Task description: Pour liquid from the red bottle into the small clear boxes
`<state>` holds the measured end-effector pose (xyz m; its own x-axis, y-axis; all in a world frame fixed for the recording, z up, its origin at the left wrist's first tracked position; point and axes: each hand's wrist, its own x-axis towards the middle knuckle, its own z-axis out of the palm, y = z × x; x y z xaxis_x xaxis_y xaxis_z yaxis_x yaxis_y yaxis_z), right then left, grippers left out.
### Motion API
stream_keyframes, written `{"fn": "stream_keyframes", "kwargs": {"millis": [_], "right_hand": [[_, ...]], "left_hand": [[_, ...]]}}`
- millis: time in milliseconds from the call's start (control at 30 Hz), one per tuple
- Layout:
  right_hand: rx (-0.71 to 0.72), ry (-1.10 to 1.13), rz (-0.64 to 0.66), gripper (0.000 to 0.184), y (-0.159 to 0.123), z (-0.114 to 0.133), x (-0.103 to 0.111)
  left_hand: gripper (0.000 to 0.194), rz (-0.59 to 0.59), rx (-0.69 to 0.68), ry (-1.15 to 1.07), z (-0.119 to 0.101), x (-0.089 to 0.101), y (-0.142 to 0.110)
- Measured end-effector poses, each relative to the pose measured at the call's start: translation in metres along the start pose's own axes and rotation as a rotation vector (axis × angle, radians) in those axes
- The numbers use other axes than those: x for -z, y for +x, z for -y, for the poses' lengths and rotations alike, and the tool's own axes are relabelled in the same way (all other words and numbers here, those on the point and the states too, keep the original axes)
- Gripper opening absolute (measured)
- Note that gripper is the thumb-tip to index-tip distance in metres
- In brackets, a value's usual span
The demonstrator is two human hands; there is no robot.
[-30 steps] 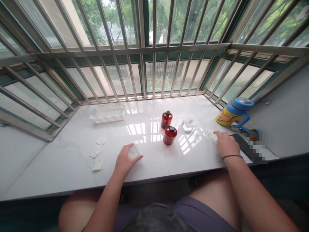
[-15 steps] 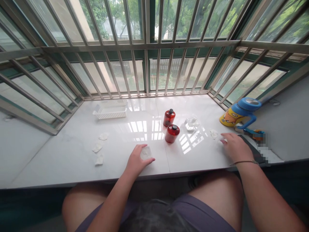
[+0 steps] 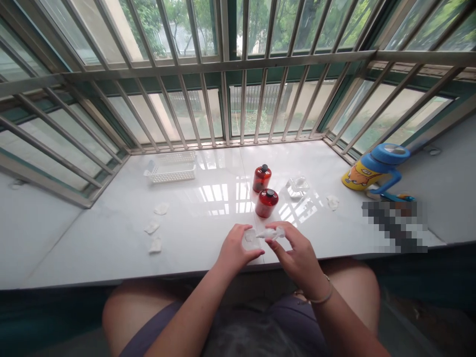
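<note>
My left hand [image 3: 238,246] curls its thumb and fingers around a small clear square container [image 3: 251,239] near the front edge of the white tabletop. My right hand [image 3: 295,245] pinches a small whitish, elongated piece [image 3: 271,233] that looks crumpled, its tip pointing at the container. I cannot tell whether the two touch. Just beyond the hands stand two red bottles with black caps, a nearer bottle [image 3: 267,204] and a farther bottle [image 3: 262,178]. Behind them to the right sits another clear box [image 3: 297,187].
Three crumpled white pieces lie in a column at left, the middle piece [image 3: 152,227] among them; another white piece [image 3: 332,202] lies at right. A white perforated basket [image 3: 171,173] is at back left. A blue-and-yellow handled bottle [image 3: 374,168] stands at right. Metal bars [image 3: 223,67] line the window.
My right hand has come leftward from the right side of the table with the whitish piece. My left hand has shifted right with the clear container, and the hands are now close together.
</note>
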<state>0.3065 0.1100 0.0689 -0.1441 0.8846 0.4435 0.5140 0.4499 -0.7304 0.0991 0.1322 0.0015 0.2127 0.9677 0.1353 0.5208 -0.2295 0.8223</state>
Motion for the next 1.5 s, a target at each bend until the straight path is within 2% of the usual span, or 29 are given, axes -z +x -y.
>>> {"fn": "stream_keyframes", "kwargs": {"millis": [67, 167, 367, 567, 633, 733, 800, 867, 967, 1067, 1267, 1500], "right_hand": [[0.001, 0.003, 0.032, 0.02, 0.0, 0.002, -0.007], [-0.012, -0.014, 0.054, 0.019, 0.002, 0.001, -0.006], [-0.016, -0.056, 0.062, 0.019, 0.001, 0.003, 0.0], [-0.039, -0.046, 0.174, 0.022, -0.009, -0.01, -0.028], [-0.05, -0.05, 0.175, 0.023, -0.013, -0.016, -0.036], [-0.09, -0.059, 0.111, 0.022, -0.02, -0.021, -0.042], [-0.118, -0.04, 0.055, 0.033, -0.024, -0.021, -0.045], [-0.147, 0.03, 0.018, 0.051, -0.028, -0.018, -0.049], [-0.18, 0.164, 0.032, 0.071, -0.031, -0.012, -0.055], [-0.165, 0.188, 0.046, 0.072, -0.033, -0.011, -0.06], [-0.198, 0.097, -0.079, 0.066, -0.037, -0.016, -0.063], [-0.161, 0.174, 0.064, 0.07, -0.038, -0.007, -0.07]], "left_hand": [[0.066, 0.016, -0.013, -0.013, -0.004, -0.009, -0.001], [0.064, 0.031, -0.011, -0.021, -0.008, -0.016, -0.002], [0.064, 0.025, -0.027, -0.024, -0.012, -0.015, -0.003], [0.052, 0.015, -0.065, -0.054, -0.011, -0.015, -0.003], [0.055, 0.014, -0.073, -0.049, -0.009, -0.015, -0.004], [0.056, 0.018, -0.069, -0.028, -0.005, -0.015, -0.004], [0.055, 0.024, -0.061, -0.012, -0.004, -0.015, -0.003], [0.058, 0.027, -0.059, -0.004, -0.003, -0.015, -0.003], [0.059, 0.024, -0.05, 0.025, -0.003, -0.015, -0.002], [0.052, 0.022, -0.057, 0.047, -0.002, -0.011, -0.003], [0.062, -0.069, -0.047, 0.04, 0.004, 0.004, -0.005], [0.061, -0.051, -0.059, 0.018, 0.008, 0.006, -0.006]]}}
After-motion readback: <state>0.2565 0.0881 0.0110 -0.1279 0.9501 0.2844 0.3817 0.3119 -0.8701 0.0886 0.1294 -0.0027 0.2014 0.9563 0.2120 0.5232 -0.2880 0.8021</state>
